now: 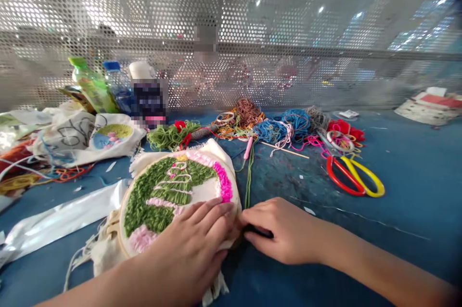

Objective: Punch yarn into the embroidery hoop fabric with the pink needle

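Observation:
A round embroidery hoop (124, 206) holds white cloth worked with green, pink and magenta yarn, with a bare white patch near its right side. My left hand (202, 230) lies over the lower right of the hoop, fingers across the stitching and thumb at the rim. Close against the right rim, my right hand (277, 230) is closed, thumb and forefinger together. A dark object (262, 231) shows between them, mostly hidden, and I cannot make out its kind. Green yarn (249, 177) runs down the table toward these fingers. Beyond the hoop lies a pink-handled tool (248, 148).
Red-and-yellow-handled scissors (375, 184) lie at the right. Heaps of yarn, including blue (270, 130) and green (168, 136), line the back before a perforated metal screen (306, 76). Bottles (92, 88), another stitched cloth (77, 129) and a white strip (68, 215) are at left.

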`<state>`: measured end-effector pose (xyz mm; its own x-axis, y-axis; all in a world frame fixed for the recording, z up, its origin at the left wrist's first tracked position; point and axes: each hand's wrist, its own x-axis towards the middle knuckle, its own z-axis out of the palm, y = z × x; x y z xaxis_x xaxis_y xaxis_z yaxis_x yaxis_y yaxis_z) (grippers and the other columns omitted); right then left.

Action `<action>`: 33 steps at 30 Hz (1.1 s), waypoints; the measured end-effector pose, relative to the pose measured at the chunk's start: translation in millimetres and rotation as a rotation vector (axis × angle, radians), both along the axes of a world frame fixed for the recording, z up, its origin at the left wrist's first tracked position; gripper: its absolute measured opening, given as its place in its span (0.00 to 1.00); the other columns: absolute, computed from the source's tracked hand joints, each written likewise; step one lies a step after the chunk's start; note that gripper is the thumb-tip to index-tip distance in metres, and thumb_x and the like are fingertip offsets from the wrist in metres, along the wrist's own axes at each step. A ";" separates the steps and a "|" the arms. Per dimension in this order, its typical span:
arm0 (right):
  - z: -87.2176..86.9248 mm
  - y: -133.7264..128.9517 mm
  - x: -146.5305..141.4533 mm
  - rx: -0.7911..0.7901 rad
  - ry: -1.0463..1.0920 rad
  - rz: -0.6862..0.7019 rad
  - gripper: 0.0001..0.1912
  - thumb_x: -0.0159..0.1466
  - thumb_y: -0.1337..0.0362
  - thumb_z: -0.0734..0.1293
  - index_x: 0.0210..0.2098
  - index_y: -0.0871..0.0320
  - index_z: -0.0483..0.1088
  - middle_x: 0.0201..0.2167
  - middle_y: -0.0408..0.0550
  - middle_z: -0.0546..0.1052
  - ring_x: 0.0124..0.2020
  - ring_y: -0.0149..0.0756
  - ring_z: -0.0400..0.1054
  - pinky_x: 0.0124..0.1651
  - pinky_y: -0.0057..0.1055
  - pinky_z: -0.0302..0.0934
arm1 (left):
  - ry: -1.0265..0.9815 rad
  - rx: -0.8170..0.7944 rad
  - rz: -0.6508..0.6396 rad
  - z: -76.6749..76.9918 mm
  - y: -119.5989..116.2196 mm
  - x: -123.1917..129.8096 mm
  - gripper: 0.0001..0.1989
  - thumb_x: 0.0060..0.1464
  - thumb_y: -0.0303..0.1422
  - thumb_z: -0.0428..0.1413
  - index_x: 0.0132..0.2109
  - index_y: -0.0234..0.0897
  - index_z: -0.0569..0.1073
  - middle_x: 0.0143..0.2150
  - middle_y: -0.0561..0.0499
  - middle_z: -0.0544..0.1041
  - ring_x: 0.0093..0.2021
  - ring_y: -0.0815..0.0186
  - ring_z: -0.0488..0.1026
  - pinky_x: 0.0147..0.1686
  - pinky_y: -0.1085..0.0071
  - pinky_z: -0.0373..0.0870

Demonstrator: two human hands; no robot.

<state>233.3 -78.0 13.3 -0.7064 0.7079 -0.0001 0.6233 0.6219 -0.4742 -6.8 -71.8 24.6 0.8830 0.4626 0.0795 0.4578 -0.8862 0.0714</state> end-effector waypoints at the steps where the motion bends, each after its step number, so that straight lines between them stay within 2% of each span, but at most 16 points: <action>1: -1.1 2.7 1.9 -0.003 0.002 0.017 0.03 0.65 0.67 0.63 0.38 0.55 0.68 0.33 0.42 0.78 0.33 0.33 0.72 0.35 0.27 0.56 | 0.005 -0.026 0.011 3.6 4.8 -0.3 0.18 0.65 0.32 0.46 0.59 0.33 0.68 0.60 0.41 0.74 0.59 0.52 0.71 0.57 0.54 0.68; 5: -2.2 6.7 5.7 0.006 -0.020 0.055 0.03 0.66 0.65 0.63 0.38 0.55 0.68 0.31 0.42 0.78 0.32 0.32 0.71 0.34 0.27 0.55 | 0.041 -0.070 0.054 18.5 21.4 -4.3 0.11 0.63 0.27 0.48 0.46 0.38 0.75 0.53 0.45 0.78 0.52 0.55 0.75 0.49 0.59 0.73; 7: -1.4 5.2 4.2 0.032 -0.065 0.067 0.06 0.67 0.64 0.61 0.35 0.55 0.68 0.28 0.43 0.76 0.30 0.33 0.70 0.33 0.29 0.54 | 0.042 -0.061 0.060 21.4 20.5 -6.2 0.10 0.64 0.30 0.48 0.44 0.39 0.74 0.53 0.45 0.77 0.50 0.56 0.76 0.45 0.60 0.75; 8: -0.8 4.2 3.2 0.052 -0.088 0.065 0.07 0.68 0.63 0.60 0.34 0.56 0.67 0.27 0.44 0.76 0.29 0.33 0.69 0.33 0.29 0.53 | 0.044 -0.034 0.045 20.7 17.3 -6.8 0.11 0.65 0.35 0.48 0.45 0.38 0.74 0.54 0.43 0.77 0.50 0.54 0.76 0.44 0.59 0.76; 10: 0.9 2.9 2.7 0.081 -0.120 0.040 0.08 0.67 0.63 0.59 0.33 0.56 0.65 0.25 0.44 0.74 0.27 0.33 0.67 0.31 0.31 0.51 | 0.055 0.087 -0.019 15.7 7.7 -7.7 0.22 0.64 0.46 0.49 0.52 0.32 0.71 0.55 0.34 0.76 0.52 0.47 0.75 0.44 0.52 0.76; 11: 2.1 3.0 3.8 0.082 -0.127 0.022 0.06 0.66 0.63 0.60 0.32 0.56 0.64 0.24 0.43 0.73 0.26 0.33 0.65 0.31 0.31 0.50 | 0.056 0.164 -0.057 12.3 2.9 -7.8 0.27 0.63 0.48 0.49 0.56 0.26 0.69 0.55 0.29 0.75 0.54 0.42 0.73 0.44 0.48 0.76; 13: 5.2 5.2 9.4 0.050 -0.135 -0.008 0.03 0.61 0.66 0.62 0.30 0.55 0.63 0.22 0.41 0.71 0.24 0.31 0.61 0.30 0.30 0.48 | 0.065 0.224 -0.074 7.1 -3.5 -6.8 0.28 0.64 0.42 0.49 0.59 0.20 0.65 0.57 0.25 0.73 0.57 0.37 0.70 0.45 0.44 0.74; 15: 8.8 9.7 18.2 -0.007 -0.145 -0.033 0.04 0.56 0.69 0.63 0.29 0.55 0.62 0.20 0.38 0.68 0.23 0.30 0.58 0.30 0.29 0.46 | 0.070 0.116 -0.016 7.7 -4.0 -3.7 0.21 0.64 0.33 0.49 0.59 0.24 0.66 0.57 0.29 0.73 0.57 0.40 0.70 0.48 0.45 0.73; 17: 11.9 14.3 26.8 -0.052 -0.155 -0.069 0.05 0.54 0.71 0.62 0.27 0.55 0.61 0.19 0.38 0.65 0.23 0.29 0.55 0.29 0.29 0.45 | 0.050 -0.084 0.053 14.0 -0.3 0.8 0.16 0.64 0.29 0.47 0.56 0.30 0.69 0.55 0.37 0.74 0.55 0.47 0.71 0.50 0.50 0.72; 20: 13.1 17.6 33.4 -0.071 -0.157 -0.086 0.06 0.53 0.72 0.60 0.26 0.55 0.60 0.19 0.38 0.63 0.23 0.29 0.54 0.30 0.29 0.44 | -0.022 -0.334 0.130 26.0 6.3 5.2 0.13 0.64 0.28 0.44 0.49 0.36 0.71 0.50 0.45 0.74 0.48 0.57 0.72 0.48 0.58 0.71; 24: 11.2 19.1 35.3 -0.033 -0.169 -0.088 0.05 0.54 0.72 0.59 0.25 0.56 0.60 0.20 0.39 0.65 0.24 0.30 0.54 0.30 0.30 0.44 | -0.218 -0.543 0.211 34.1 10.2 0.6 0.09 0.64 0.29 0.44 0.37 0.38 0.67 0.47 0.48 0.71 0.44 0.63 0.71 0.44 0.68 0.68; 29: 10.4 37.2 57.4 0.033 -0.202 -0.236 0.05 0.56 0.70 0.59 0.25 0.56 0.61 0.19 0.40 0.64 0.24 0.31 0.56 0.30 0.30 0.43 | -0.450 -0.591 0.304 37.7 14.4 -12.4 0.10 0.64 0.33 0.45 0.34 0.39 0.65 0.45 0.51 0.72 0.46 0.62 0.69 0.42 0.69 0.66; 33: 8.2 55.8 83.5 0.111 -0.227 -0.469 0.06 0.57 0.68 0.60 0.24 0.56 0.62 0.18 0.40 0.65 0.22 0.31 0.57 0.29 0.29 0.43 | -0.591 -0.522 0.302 44.1 15.1 -18.6 0.09 0.62 0.32 0.47 0.31 0.40 0.65 0.45 0.53 0.72 0.45 0.63 0.68 0.44 0.68 0.63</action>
